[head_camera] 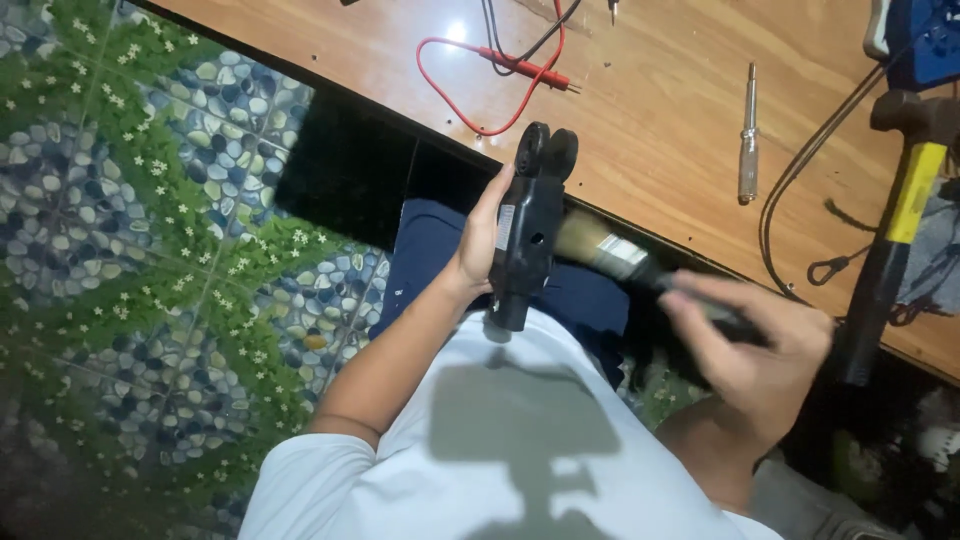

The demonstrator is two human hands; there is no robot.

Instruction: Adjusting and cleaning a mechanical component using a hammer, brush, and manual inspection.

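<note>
Black clamp meter (527, 235) is upright over the lap, just off the table (680, 110) edge — left hand (478, 240) fingers wrapped around its body. Right hand (755, 350) grips a brush (610, 255), bristles touching the meter's side; motion blur there. Best to hold the meter steady and use light strokes away from the jaw end. On the table: red probe lead (480, 75), screwdriver (748, 135), hammer (895, 230) near the right edge.
</note>
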